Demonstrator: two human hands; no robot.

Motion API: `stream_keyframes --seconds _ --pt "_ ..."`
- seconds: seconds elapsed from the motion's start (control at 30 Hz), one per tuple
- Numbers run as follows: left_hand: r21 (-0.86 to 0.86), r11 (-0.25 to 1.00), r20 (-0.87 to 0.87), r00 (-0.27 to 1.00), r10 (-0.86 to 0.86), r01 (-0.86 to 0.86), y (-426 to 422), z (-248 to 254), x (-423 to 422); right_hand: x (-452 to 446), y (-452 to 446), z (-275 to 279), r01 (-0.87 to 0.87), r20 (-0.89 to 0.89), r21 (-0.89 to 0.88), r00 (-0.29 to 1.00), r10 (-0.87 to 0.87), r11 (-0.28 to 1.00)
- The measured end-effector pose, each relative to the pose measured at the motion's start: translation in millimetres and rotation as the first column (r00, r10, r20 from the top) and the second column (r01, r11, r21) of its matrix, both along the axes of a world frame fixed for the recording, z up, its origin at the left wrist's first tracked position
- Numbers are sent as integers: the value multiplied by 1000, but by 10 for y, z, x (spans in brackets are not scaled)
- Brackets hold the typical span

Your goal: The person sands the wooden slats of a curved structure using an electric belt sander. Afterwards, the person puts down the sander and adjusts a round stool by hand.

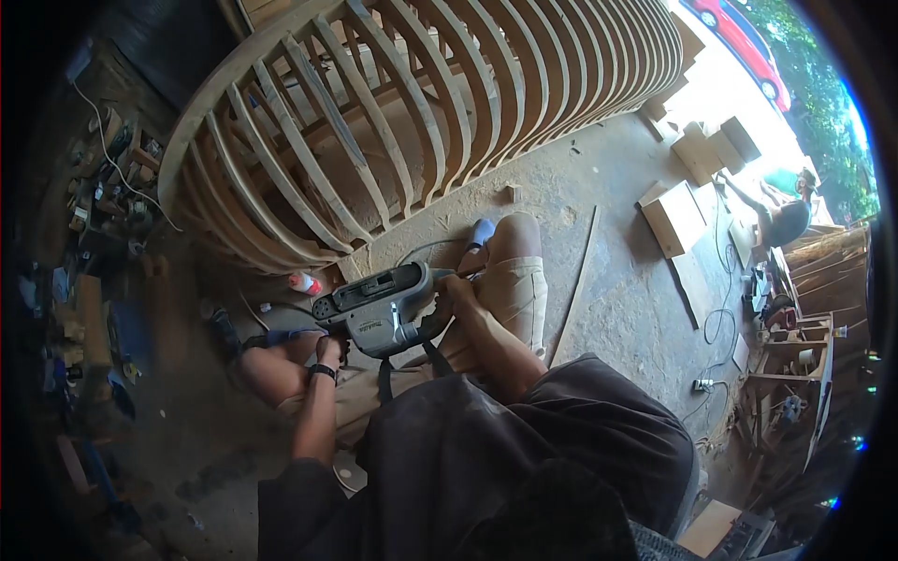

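A grey Makita belt sander (379, 323) lies across my lap, tilted so that its long slotted side faces up. My right hand (456, 292) is closed around the handle end, on the right of the sander. At the lower left end, my left hand (332, 352) grips the body; its fingers are partly hidden behind the tool. A dark strap or cord (385, 381) hangs below the sander. Just beyond it on the floor is a small red and white bottle (305, 283).
A large curved wooden rib frame (440, 112) stands ahead of me. Wooden boxes (675, 220), a long thin strip (575, 280) and cables (718, 309) lie to the right. Another person (786, 220) sits farther off. Clutter (122, 178) fills the left side.
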State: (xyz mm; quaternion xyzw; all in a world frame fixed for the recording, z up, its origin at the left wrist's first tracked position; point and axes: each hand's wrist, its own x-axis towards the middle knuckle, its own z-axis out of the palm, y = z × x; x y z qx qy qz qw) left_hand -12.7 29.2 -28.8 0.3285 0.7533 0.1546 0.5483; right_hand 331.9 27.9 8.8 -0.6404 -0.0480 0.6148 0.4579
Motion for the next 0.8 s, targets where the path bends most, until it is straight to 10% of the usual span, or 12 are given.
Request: stream_keyframes --seconds 0.43,0.7,0.8 --pt "-19 980 -242 950 -198 199 60 -378 -51 96 -11 -266 -127 -89 142 986 141 982" --pt "187 976 -4 994 -109 108 -45 -172 3 118 109 -62 -179 -110 34 977 182 983" --pt "133 970 -48 979 -198 203 100 211 -145 19 229 185 -208 -94 325 964 251 923"
